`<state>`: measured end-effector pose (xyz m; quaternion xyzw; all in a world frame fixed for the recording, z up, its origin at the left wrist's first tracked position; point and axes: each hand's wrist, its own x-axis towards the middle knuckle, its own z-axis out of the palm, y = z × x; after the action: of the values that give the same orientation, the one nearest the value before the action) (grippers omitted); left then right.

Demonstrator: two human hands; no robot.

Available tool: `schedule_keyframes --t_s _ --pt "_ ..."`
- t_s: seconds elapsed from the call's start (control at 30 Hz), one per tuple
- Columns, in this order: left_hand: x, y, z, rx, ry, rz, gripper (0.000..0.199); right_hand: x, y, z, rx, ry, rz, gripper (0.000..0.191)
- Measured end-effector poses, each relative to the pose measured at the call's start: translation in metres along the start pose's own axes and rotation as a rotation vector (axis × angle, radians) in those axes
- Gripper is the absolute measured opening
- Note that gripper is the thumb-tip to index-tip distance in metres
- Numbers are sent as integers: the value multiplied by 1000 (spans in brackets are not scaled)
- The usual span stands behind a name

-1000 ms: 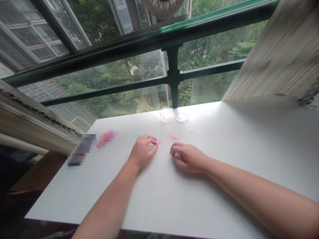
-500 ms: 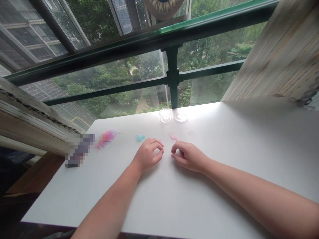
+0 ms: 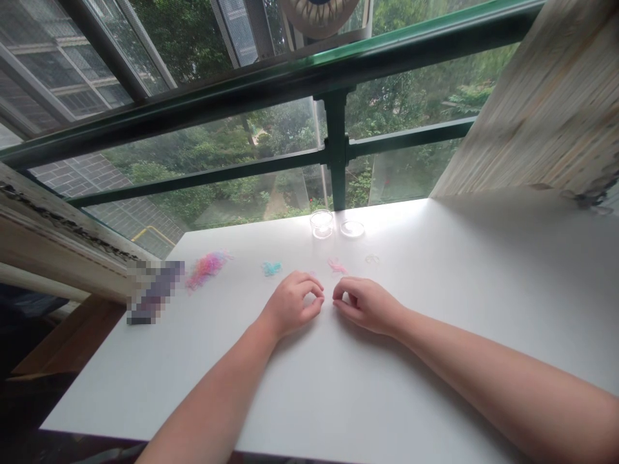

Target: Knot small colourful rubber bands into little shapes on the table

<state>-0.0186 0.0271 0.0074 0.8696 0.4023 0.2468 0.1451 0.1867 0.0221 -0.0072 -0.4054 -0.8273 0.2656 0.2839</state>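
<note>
My left hand (image 3: 293,304) rests on the white table with thumb and fingertips pinched together. Facing it, across a narrow gap, my right hand (image 3: 368,304) is curled in a similar pinch. Whatever is between the fingertips is too small to make out. Just beyond the hands lie a small heap of teal bands (image 3: 271,268) and a few pink bands (image 3: 337,265); they look like tiny rubber bands. Some pale pink ones are partly hidden behind my left fingers. A few clear bands (image 3: 372,258) lie beyond my right hand.
A larger pile of mixed pink, purple and orange bands (image 3: 207,269) is at the far left, beside a blurred-out dark object (image 3: 157,293). A clear round container (image 3: 322,223) and its lid (image 3: 352,229) stand by the window. A curtain (image 3: 503,109) hangs at the right.
My left hand has shifted slightly right, narrowing the gap to my right hand. The right hand and the band piles have hardly moved.
</note>
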Motion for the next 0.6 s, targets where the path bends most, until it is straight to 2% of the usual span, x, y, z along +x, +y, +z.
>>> schedule_keyframes --t_s 0.4,0.6 --pt "0 2 2 -32 -21 38 6 -2 1 1 -5 -19 -10 4" --pt "0 2 2 -41 -24 66 6 -1 2 2 13 -9 -4 14"
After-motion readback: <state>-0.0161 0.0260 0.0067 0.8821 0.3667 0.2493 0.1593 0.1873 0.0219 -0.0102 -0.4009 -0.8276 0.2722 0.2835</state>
